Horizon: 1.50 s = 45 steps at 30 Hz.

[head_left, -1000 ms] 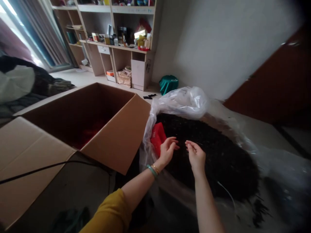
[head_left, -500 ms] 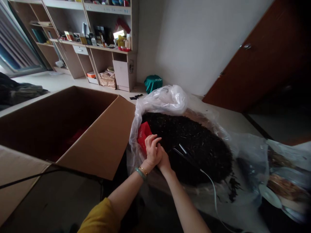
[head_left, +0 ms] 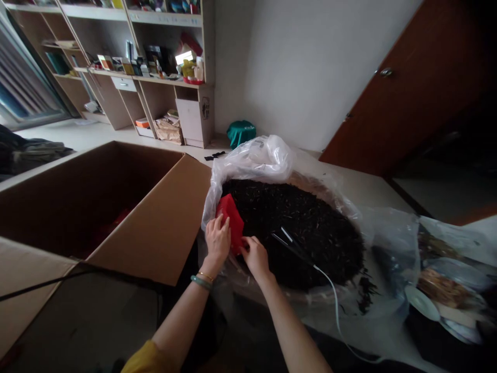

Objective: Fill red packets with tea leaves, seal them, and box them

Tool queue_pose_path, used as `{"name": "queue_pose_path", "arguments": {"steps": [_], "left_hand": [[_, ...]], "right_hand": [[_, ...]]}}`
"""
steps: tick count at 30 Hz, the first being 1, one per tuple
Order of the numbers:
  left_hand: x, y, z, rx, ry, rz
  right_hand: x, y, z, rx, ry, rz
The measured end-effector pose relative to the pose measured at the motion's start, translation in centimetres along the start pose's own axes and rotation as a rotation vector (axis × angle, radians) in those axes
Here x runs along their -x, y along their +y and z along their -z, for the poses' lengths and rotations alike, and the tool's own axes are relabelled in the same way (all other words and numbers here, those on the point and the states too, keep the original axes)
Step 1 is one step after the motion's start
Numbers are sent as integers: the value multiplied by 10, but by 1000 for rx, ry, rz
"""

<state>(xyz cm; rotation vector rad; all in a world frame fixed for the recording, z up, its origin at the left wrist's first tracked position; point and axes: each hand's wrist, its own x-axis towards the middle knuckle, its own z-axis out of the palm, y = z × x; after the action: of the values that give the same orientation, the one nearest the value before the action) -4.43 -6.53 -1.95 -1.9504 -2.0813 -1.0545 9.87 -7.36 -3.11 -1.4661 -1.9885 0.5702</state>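
Note:
A red packet [head_left: 235, 220] stands tilted at the left edge of a heap of dark dried leaves [head_left: 303, 212], which looks like tea. My left hand [head_left: 218, 239], with a gold and a green bangle on its wrist, lies against the packet's near left side, fingers bent over it. Thumb and fingers of my right hand [head_left: 255, 257] pinch the packet's lower right corner. On the leaves, right of my right hand, rests a dark tong-like tool [head_left: 293, 244] with pale inner jaws and a white cord.
Clear plastic sheeting [head_left: 267, 158] surrounds the heap. A large open cardboard box [head_left: 155, 223] stands left, with red things inside. Right are a white bowl [head_left: 422, 303] and bagged brown pieces [head_left: 442, 287]. Behind are a green-covered object [head_left: 241, 133], shelves [head_left: 166, 80] and a brown door [head_left: 388, 98].
My hands, clasped together before, have come apart. The left now lies on the packet's left side and the right pinches its lower corner. More of the red packet shows.

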Motion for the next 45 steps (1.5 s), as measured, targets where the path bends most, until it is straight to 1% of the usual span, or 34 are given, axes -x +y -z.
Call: {"name": "queue_pose_path", "arguments": {"steps": [5,9,13,18,23,26,29,31,34,37,39,43,45], "left_hand": [[2,4,-1,-34,-5,14],[0,3,2,-91,-52,39],[-2,2,3,-105,-51,55],[-5,0,6,-122,-104,80],[-6,-2,11,-118,-105,83],[-7,-3,13,-68,-98,76],[-9,-4,14,41,-100,68],[-11,-4,15,138,-94,78],[-14,0,17,270,-114,87],[-18,7,19,343,-163,58],[-21,11,18,351,-187,37],[-22,11,19,260,-217,-19],[-18,3,23,186,-183,-73]], "right_hand": [[3,2,-1,3,1,8],[2,5,-4,-48,15,30],[2,6,-4,-67,8,35],[2,6,-2,-73,1,31],[2,8,-3,-92,-8,28],[2,11,-5,-139,-4,28],[2,14,-7,-167,9,41],[2,13,-7,-152,26,40],[2,11,-5,-65,77,-4],[2,10,-2,12,121,-23],[1,11,-3,-2,110,-5],[-1,20,-11,-105,72,71],[-3,25,-17,-159,68,105]]}}
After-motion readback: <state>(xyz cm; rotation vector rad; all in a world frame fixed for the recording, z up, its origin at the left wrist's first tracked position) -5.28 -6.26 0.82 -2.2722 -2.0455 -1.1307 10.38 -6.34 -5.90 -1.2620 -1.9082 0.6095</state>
